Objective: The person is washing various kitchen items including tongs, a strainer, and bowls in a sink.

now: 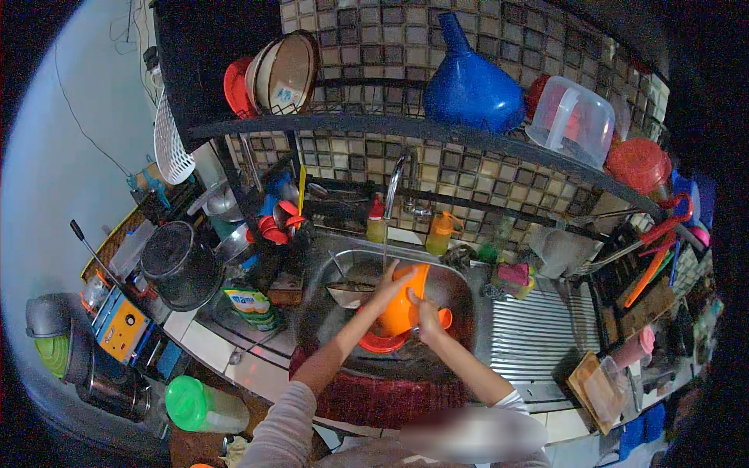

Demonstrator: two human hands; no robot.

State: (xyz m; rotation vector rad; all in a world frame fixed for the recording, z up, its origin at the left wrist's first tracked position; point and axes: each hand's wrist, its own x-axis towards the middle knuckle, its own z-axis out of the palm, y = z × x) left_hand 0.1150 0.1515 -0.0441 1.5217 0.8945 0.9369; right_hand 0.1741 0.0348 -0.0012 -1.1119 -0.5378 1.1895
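An orange plastic container (398,307) is tilted over the steel sink (468,292). My left hand (386,292) lies along its upper left side, close under the thin stream from the faucet (395,181). My right hand (428,320) grips the container's right side, thumb towards the rim. Beneath it in the basin is a red plastic bowl (383,342), with a small orange piece (445,318) just beside my right hand. To the left in the basin stands a metal bowl (349,295) with a utensil in it.
Behind the basin stand a red-capped bottle (375,222) and an orange-capped bottle (442,234). Sponges (515,278) lie by the ribbed drainboard (544,333). A black pot (175,263) and a detergent pouch (251,307) are at left. A dish rack's dark rail (374,124) crosses above.
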